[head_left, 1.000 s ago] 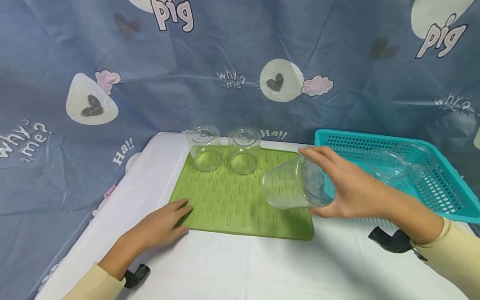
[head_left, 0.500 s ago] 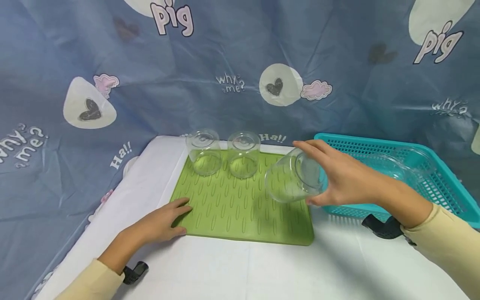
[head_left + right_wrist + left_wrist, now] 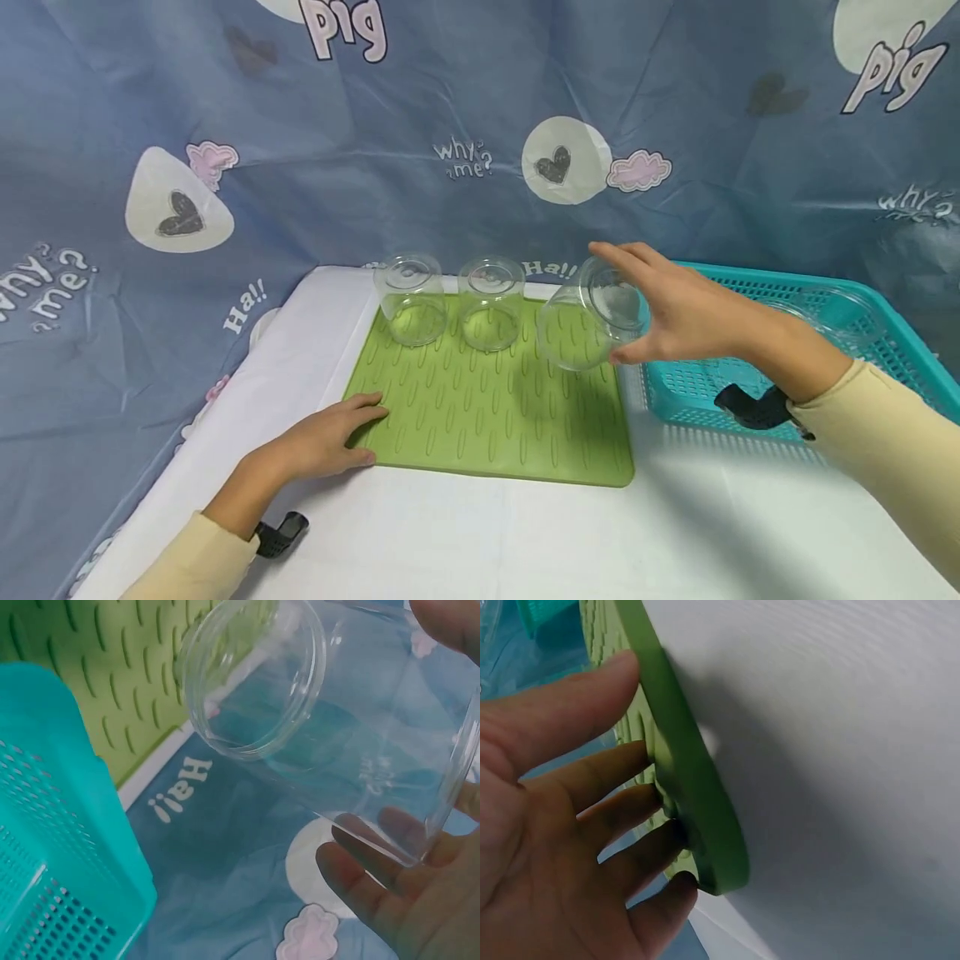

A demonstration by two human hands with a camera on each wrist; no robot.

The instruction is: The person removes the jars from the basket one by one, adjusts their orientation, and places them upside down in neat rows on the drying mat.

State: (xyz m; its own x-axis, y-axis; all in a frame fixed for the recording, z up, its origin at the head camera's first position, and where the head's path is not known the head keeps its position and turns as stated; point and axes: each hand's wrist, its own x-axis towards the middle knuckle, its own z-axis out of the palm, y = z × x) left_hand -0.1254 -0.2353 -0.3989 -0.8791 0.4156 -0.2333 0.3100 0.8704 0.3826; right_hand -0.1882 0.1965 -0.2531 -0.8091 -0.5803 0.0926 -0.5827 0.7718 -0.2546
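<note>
My right hand (image 3: 678,308) grips a clear drinking glass (image 3: 573,329) by its base end, thumb on one side and fingers on the other. The glass is tilted, mouth down to the left, over the back right of the green ribbed mat (image 3: 472,417). Its round mouth shows toward the mat in the right wrist view, where the glass (image 3: 360,742) fills the top right. My left hand (image 3: 322,437) rests on the mat's front left corner. In the left wrist view its fingertips (image 3: 649,754) touch the mat's edge (image 3: 694,765).
Two clear glasses, one at left (image 3: 411,312) and one beside it (image 3: 491,312), stand upside down along the mat's back. A turquoise perforated basket (image 3: 795,279) with more clear glasses (image 3: 840,312) sits right of the mat. Behind hangs a blue printed cloth (image 3: 360,183).
My right hand has carried the glass back toward the row of glasses, tipping it further mouth down. The left hand has stayed at the mat's corner.
</note>
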